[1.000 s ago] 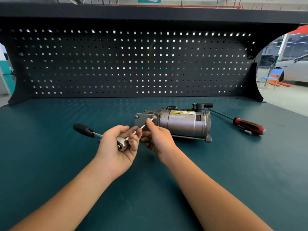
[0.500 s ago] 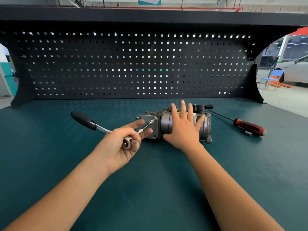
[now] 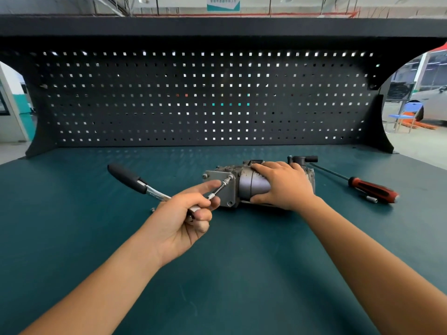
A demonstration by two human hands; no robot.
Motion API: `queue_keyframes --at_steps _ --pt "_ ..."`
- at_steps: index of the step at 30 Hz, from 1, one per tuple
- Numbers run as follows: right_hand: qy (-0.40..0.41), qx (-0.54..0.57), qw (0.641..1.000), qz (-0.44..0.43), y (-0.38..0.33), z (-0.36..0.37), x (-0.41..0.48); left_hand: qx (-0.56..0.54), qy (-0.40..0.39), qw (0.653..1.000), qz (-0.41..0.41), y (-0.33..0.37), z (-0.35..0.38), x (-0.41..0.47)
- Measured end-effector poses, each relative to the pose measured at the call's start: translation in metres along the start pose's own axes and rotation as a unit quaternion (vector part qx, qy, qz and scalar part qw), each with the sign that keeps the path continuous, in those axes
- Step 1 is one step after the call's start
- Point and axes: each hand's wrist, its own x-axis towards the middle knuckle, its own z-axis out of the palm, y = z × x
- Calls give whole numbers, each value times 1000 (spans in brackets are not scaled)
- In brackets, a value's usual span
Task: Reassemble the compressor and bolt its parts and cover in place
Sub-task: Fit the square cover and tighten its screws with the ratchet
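Compressor (image 3: 251, 187) lying on its side, middle of the bench (image 3: 72, 226) | ratchet (image 3: 135, 181) handle angled up-left, socket (image 3: 226, 182) set at the end plate (image 3: 212, 176) corner | left hand (image 3: 181, 218) curled round ratchet head, index finger out along the extension | right hand (image 3: 283, 184) gripping compressor body, thumb underneath | screwdriver (image 3: 372, 189) lying far right, well apart

Bench (image 3: 72, 238) front open for passage; compressor (image 3: 251, 187) mid-bench, ratchet (image 3: 135, 181) left, screwdriver (image 3: 372, 189) right, pegboard (image 3: 205, 97) walls rear.
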Motion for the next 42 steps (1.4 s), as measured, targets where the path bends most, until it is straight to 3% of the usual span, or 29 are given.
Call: queue_keyframes --at_steps 5,12,29,35,42 --pt "11 17 1000 -5 4 2 2 -120 -58 991 -31 8 -18 -15" --pt "58 95 994 5 14 1 4 -92 62 993 27 13 -25 -16" --pt "161 107 981 32 9 15 1 -86 62 994 17 3 -19 -16" --pt "153 122 980 36 9 14 1 -158 55 986 10 0 -17 -18" --pt "171 104 973 117 6 10 12 -180 76 981 13 -5 -14 -13"
